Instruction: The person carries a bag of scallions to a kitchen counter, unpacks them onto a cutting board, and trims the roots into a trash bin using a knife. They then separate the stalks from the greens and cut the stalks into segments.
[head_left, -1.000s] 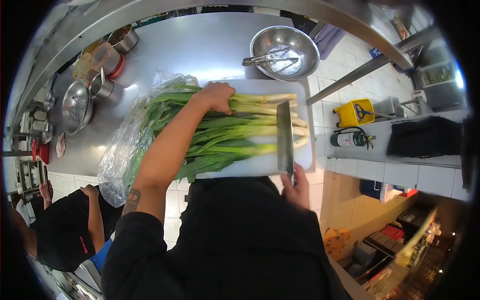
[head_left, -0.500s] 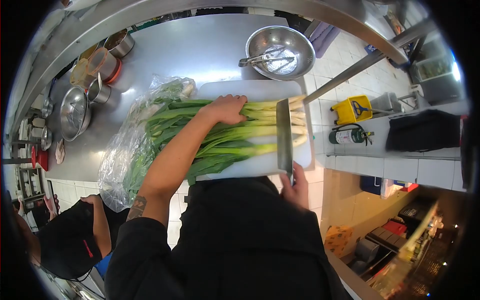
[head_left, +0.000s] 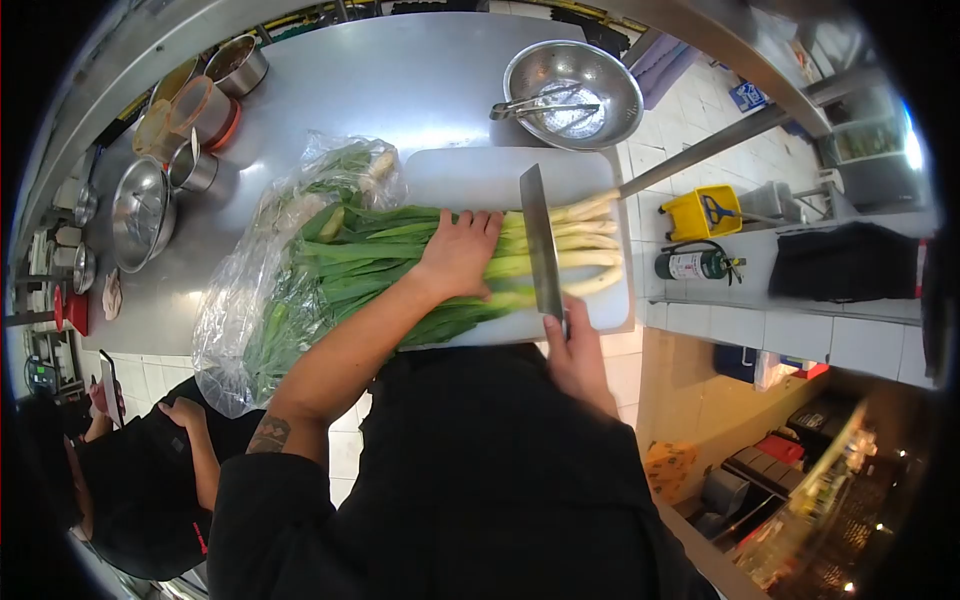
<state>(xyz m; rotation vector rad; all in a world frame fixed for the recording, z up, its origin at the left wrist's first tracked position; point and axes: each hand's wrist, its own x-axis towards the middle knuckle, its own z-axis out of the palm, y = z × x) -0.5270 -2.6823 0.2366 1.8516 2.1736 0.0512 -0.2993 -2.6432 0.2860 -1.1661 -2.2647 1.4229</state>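
Long leeks [head_left: 390,250] lie side by side across a white cutting board [head_left: 470,175], green leaves to the left and white ends to the right. Over the middle of the bunch, my left hand [head_left: 462,252] grips them from above, thumb on the near side and fingers on the far side. My right hand [head_left: 578,350] is closed around the handle of a cleaver [head_left: 540,235]. Its blade stands across the pale stalks, a little right of my left fingers; whether the edge touches them I cannot tell. A clear plastic bag [head_left: 225,340] wraps the leafy ends.
Behind the board is a metal bowl [head_left: 625,95] with tongs [head_left: 545,102] in it. Pots, tubs and another metal bowl [head_left: 125,215] stand at the left of the steel table [head_left: 420,70]. At lower left a person [head_left: 140,490] in black holds a flat device.
My left hand has come nearer to me and the leeks are bunched closer together. The cleaver has moved left, and its tip now leans to the left.
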